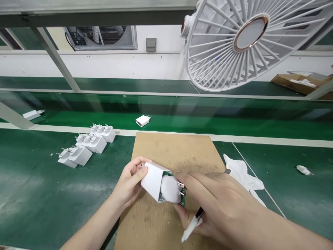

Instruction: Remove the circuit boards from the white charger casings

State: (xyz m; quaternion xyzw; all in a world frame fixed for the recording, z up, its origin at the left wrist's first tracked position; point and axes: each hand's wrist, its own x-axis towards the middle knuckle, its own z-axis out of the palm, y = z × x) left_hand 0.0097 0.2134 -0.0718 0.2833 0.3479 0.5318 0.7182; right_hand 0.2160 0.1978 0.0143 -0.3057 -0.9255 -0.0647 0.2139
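My left hand [132,182] is closed around a white charger housing [154,180], tilted above a brown board, its open end facing right. Out of that end sticks a green circuit board [183,198] carrying a rounded white lump [170,188] and metal USB ports. My right hand [215,203] pinches the circuit board's outer end between thumb and fingers. Tucked in the same hand is a thin dark tool [199,212] with white wrapping [191,229] at its lower end; its kind is unclear. How deep the circuit board sits is hidden by the housing.
The brown board [171,149] lies on a green bench. Several white chargers [95,143] stand in rows at left, prongs up. Another charger [143,121] lies on the green conveyor behind. A white cloth [238,172] lies right. A white fan [249,38] hangs above.
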